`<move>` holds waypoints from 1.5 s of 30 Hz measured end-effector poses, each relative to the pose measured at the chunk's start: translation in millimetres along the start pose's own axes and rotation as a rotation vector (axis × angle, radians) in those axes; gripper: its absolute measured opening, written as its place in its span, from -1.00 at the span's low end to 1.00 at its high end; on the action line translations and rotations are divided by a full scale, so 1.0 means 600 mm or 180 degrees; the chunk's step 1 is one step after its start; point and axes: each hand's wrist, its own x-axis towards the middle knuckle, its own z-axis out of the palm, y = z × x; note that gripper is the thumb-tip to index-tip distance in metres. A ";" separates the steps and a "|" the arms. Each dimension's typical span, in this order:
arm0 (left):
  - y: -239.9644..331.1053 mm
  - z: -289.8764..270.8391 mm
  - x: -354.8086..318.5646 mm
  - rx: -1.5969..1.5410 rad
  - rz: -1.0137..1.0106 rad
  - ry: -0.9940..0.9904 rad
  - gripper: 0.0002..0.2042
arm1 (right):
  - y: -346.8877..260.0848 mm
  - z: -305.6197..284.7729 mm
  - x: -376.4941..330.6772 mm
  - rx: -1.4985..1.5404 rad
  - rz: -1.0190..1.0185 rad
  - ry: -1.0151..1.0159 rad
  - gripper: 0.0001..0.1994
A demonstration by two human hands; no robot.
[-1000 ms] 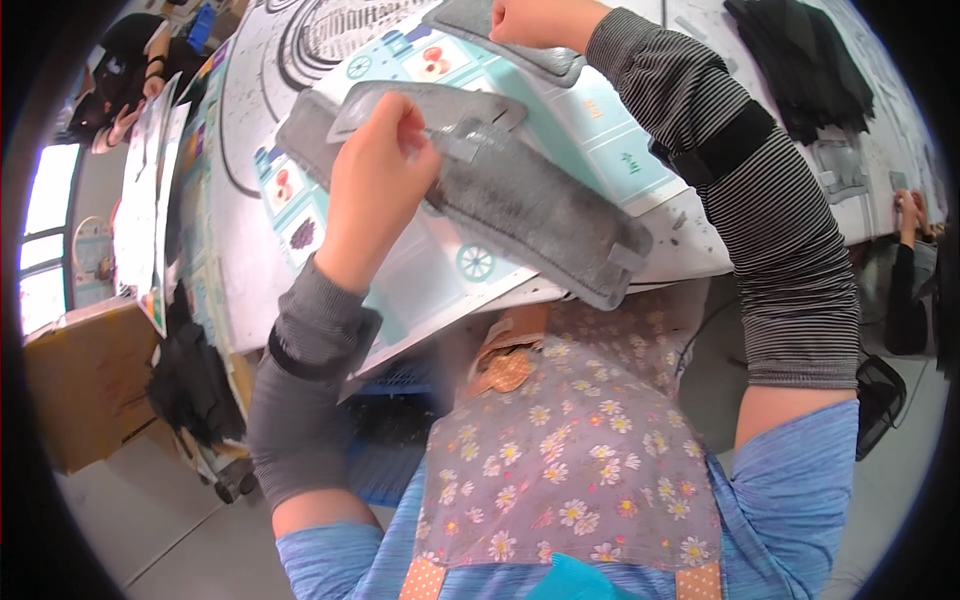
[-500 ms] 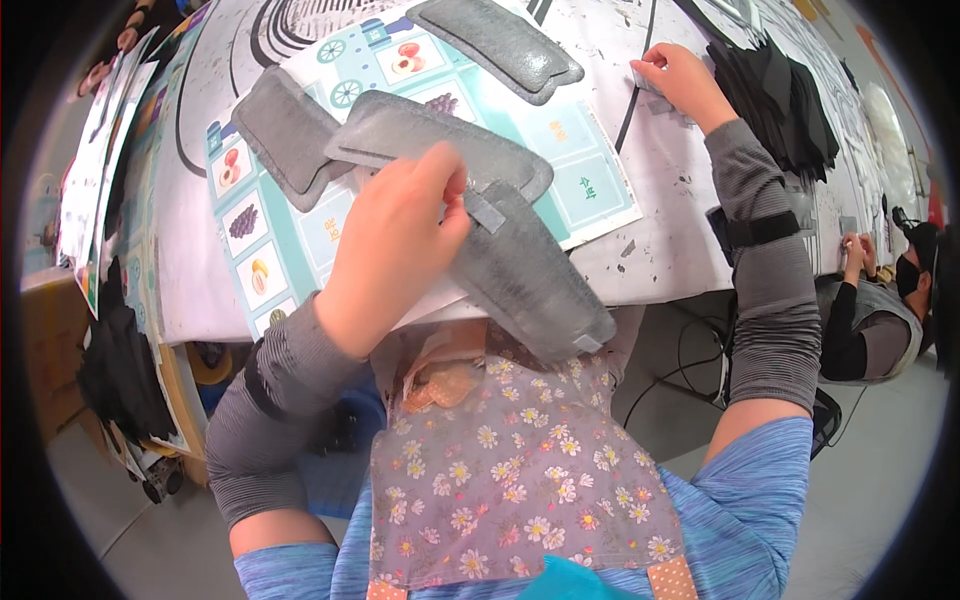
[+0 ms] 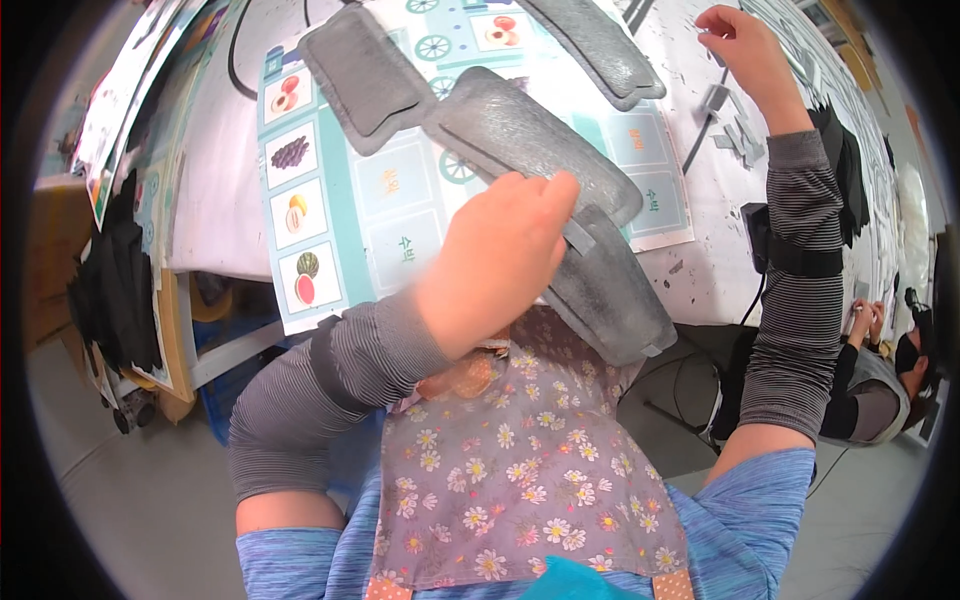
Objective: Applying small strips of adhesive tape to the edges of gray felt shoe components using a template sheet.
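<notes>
While the left hand (image 3: 497,268) pinches the near gray felt pad (image 3: 615,295) by its upper end, the pad's long axis slants down-right from those fingers, past the white table (image 3: 220,230) edge. Right hand (image 3: 757,65) well apart, beside gray tabs (image 3: 740,140); fingers curled, can't tell if gripping anything. Left fingertip contact hidden; topmost pad (image 3: 595,50) cut off.

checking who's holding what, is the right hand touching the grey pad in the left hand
Apart: the head view shows the right hand off to the right, with white tabletop visible between it and the grey pad.
</notes>
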 end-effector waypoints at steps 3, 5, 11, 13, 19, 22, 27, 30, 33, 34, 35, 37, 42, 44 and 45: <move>0.014 0.008 -0.014 -0.0074 -0.0129 -0.0070 -0.89 | -0.077 -0.016 0.021 -0.0643 0.0216 -0.0247 -0.89; 0.021 0.014 -0.021 -0.0248 -0.0061 -0.0093 -0.86 | -0.129 -0.017 0.031 -0.0107 0.0152 -0.0322 -0.89; 0.017 0.024 -0.025 -0.0269 -0.0058 -0.0058 -0.84 | -0.249 0.023 0.054 0.2155 -0.0005 -0.2080 -0.86; 0.018 0.026 -0.025 -0.0280 -0.0083 -0.0089 -0.85 | -0.276 0.047 0.056 0.2265 -0.0245 -0.2280 -0.83; 0.019 0.026 -0.025 -0.0297 -0.0136 -0.0126 -0.86 | -0.308 0.062 0.074 0.1350 -0.0521 -0.2544 -0.77; 0.017 0.026 -0.026 -0.0303 -0.0155 -0.0121 -0.86 | -0.313 0.078 0.083 0.1481 -0.0597 -0.2548 -0.76; 0.014 0.028 -0.030 -0.0375 -0.0168 -0.0117 -0.85 | -0.315 0.104 0.089 0.1162 -0.0392 -0.2527 -0.73; 0.012 0.030 -0.030 -0.0342 -0.0151 -0.0097 -0.84 | -0.308 0.103 0.089 0.1056 -0.0238 -0.2445 -0.72; 0.011 0.030 -0.030 -0.0340 -0.0143 -0.0089 -0.84 | -0.271 0.084 0.094 0.0937 -0.0053 -0.2136 -0.73; 0.011 0.030 -0.031 -0.0346 -0.0149 -0.0105 -0.84 | -0.250 0.073 0.096 0.0841 0.0097 -0.1845 -0.74; 0.011 0.029 -0.031 -0.0359 -0.0155 -0.0100 -0.84 | -0.223 0.061 0.099 0.0900 0.0241 -0.1755 -0.76; 0.011 0.029 -0.031 -0.0363 -0.0157 -0.0090 -0.84 | -0.156 0.034 0.096 0.0905 0.0168 -0.1523 -0.80; 0.009 0.029 -0.031 -0.0389 -0.0161 0.0010 -0.84 | -0.015 -0.037 0.057 -0.2119 0.1065 -0.2546 -0.87; 0.011 0.031 -0.031 -0.0384 -0.0166 0.0017 -0.84 | 0.008 -0.049 0.023 -0.1225 0.1239 -0.2483 -0.88; 0.011 0.033 -0.030 -0.0390 -0.0165 0.0002 -0.84 | 0.013 -0.055 0.017 -0.0355 0.1403 -0.2332 -0.89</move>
